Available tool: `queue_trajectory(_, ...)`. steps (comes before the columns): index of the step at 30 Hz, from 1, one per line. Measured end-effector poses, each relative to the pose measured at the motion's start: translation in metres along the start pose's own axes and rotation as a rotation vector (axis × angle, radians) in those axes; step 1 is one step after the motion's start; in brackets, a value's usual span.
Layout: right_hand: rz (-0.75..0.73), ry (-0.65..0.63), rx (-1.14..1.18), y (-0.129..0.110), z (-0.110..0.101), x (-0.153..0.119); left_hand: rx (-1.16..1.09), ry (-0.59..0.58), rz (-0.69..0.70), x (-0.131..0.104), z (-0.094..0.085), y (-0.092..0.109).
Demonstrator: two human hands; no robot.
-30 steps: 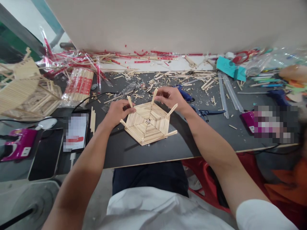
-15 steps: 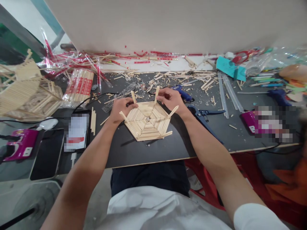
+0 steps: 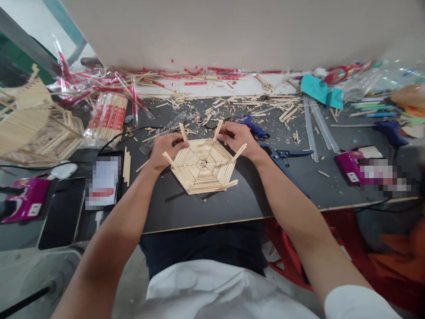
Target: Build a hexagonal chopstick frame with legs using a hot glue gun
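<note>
A hexagonal stick panel (image 3: 203,165) lies flat on the dark worktop (image 3: 252,199), directly between the two hands. The left hand (image 3: 166,149) pinches its far-left upright stick; the right hand (image 3: 237,138) pinches the far-right one. Both grip the far edge, equally near, while the panel's near edge is free toward the body.

dark worktable (image 3: 232,208), beige wall (image 3: 232,31) behind, grey floor (image 3: 26,274).
</note>
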State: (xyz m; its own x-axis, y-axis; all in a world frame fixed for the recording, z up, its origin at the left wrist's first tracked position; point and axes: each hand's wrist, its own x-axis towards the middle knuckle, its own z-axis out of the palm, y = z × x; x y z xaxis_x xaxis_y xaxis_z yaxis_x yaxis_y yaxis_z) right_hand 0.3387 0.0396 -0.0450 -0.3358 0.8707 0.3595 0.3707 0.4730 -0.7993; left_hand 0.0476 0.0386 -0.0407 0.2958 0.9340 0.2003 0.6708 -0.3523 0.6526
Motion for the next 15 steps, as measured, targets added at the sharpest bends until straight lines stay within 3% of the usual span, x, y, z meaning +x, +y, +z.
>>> queue_trajectory(15, 0.033, -0.007, 0.052, -0.0050, 0.0016, -0.0005, -0.029, -0.004, -0.001, -0.0011, -0.0020, 0.0052)
